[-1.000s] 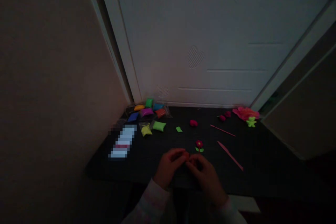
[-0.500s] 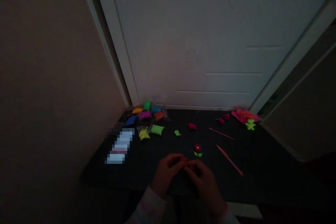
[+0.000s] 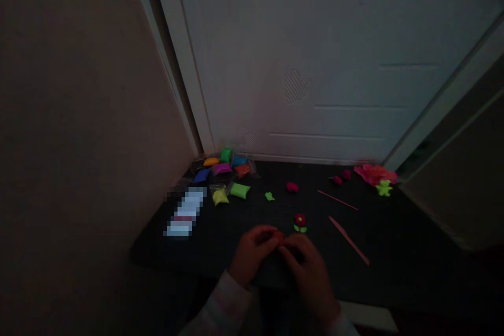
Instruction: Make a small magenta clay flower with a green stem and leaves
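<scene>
Between my fingertips is a small lump of red modelling clay [image 3: 279,238], partly hidden by the fingers. My left hand [image 3: 252,253] pinches it from the left with thumb and index finger. From the right, my right hand [image 3: 307,262] closes thumb and fingers on the same lump. Just beyond the hands lies a small clay flower [image 3: 300,221] with dark red petals, a yellow centre and green leaves. Farther back are a small light green clay piece [image 3: 269,196] and a dark pink clay lump [image 3: 292,187].
Clay packets in several colours, including a light green packet [image 3: 240,190], lie at the back left near a blurred bright panel [image 3: 186,212]. To the right are a pink modelling knife [image 3: 349,240], a thin pink stick [image 3: 337,200], a yellow-green bear shape [image 3: 384,188] and a pink flower [image 3: 374,174].
The view has shifted slightly, so the table and its things appear a little farther right. Both hands stay together on the red clay, with small finger movements.
</scene>
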The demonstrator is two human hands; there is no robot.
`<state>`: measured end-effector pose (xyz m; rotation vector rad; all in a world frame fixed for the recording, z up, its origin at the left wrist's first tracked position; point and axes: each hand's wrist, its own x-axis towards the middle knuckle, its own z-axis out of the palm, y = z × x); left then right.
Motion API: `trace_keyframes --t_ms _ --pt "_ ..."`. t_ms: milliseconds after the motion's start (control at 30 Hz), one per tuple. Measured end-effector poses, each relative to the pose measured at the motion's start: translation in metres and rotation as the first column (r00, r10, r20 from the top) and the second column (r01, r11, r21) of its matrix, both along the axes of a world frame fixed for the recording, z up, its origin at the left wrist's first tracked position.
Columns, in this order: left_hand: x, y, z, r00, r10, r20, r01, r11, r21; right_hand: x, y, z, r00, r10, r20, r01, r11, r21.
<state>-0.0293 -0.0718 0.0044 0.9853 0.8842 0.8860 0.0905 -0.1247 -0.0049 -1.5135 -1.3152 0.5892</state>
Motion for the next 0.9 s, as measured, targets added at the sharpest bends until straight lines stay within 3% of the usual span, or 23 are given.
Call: trace_keyframes --t_ms 467,733,900 --pt "-0.002 -0.001 -0.001 0.999 -0.029 0.034 0.03 0.999 -0.036 0.005 -0.005 -0.019 0.975 -0.006 0.221 -0.021 0.993 0.118" --pt "-0.002 -0.004 -0.003 0.989 -0.012 0.147 0.033 0.99 -0.141 0.006 -0.006 0.005 0.924 0.003 0.381 -0.059 0.989 0.137" --pt "-0.006 -0.021 0.019 0.972 -0.014 0.233 0.062 0.978 -0.2 0.01 -0.019 0.033 0.887 0.072 0.455 -0.16 0.974 0.157"
